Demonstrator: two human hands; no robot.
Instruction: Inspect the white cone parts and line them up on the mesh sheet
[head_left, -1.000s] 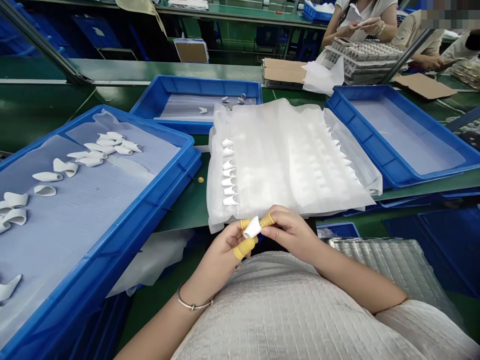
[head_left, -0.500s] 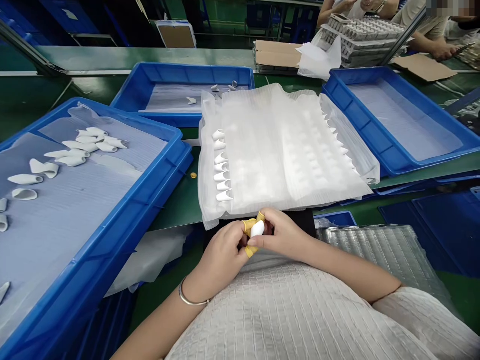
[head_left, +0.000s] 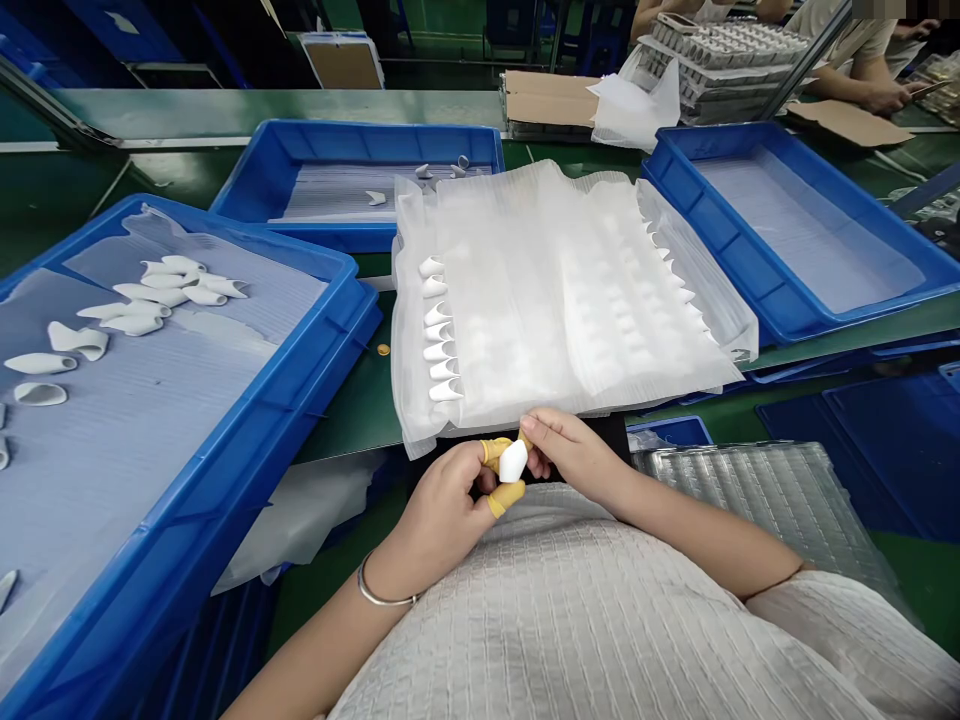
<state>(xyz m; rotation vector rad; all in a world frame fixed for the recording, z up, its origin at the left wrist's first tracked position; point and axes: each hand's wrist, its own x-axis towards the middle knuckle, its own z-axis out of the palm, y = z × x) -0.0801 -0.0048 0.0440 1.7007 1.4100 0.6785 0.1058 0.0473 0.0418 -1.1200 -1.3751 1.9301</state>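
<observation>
A small white, smooth hollow piece [head_left: 513, 462] is pinched between the thumb and fingers of my left hand [head_left: 454, 490], which wear yellow finger cots. My right hand [head_left: 574, 450] has its thumb and cotted index finger closed at the upper right edge of this piece; the other fingers curl under, partly hidden. Just beyond my hands lies a stack of white foam sheets [head_left: 510, 300]. Several similar white tapered pieces [head_left: 444, 368] stick out in a row along its left edge, and more show at its right edge.
At left, a blue tray [head_left: 300, 330] holds several loose white pieces [head_left: 154, 293]. Another blue tray [head_left: 337, 235] at the back has a few pieces; a third blue tray [head_left: 720, 235] stands right. Clear plastic trays [head_left: 757, 500] lie low at right. A co-worker's hand [head_left: 885, 97] shows far right.
My right thumb has moved up from the lower side of the white piece to its upper edge. More of the piece now shows. The view has shifted slightly.
</observation>
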